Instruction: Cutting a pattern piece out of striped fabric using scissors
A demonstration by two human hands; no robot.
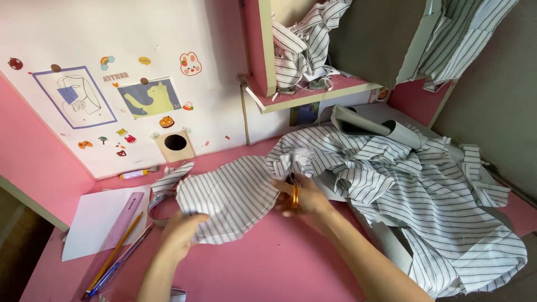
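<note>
Two hands work a striped cloth panel (pixel 229 197) with orange-handled scissors (pixel 294 193) on a pink tabletop (pixel 268 268).

The left hand (pixel 182 234) has its grip closed on the panel's soft, thin lower edge at about 7 o'clock from the panel's middle; the right hand (pixel 305 202), at 3 o'clock, has its grip clamped around the scissors' glossy handles, blades meeting the panel's edge. The panel is rounded, white with fine dark stripes, lying flat mid-tabletop. A crumpled heap of the same striped fabric (pixel 425 201) spreads at 3 o'clock. At 9 o'clock lie a white paper sheet (pixel 95 218), a translucent pink ruler (pixel 120 223) and a slim yellow pencil (pixel 114 251). More striped scraps (pixel 302 50) fill a shelf at 12 o'clock.
</note>
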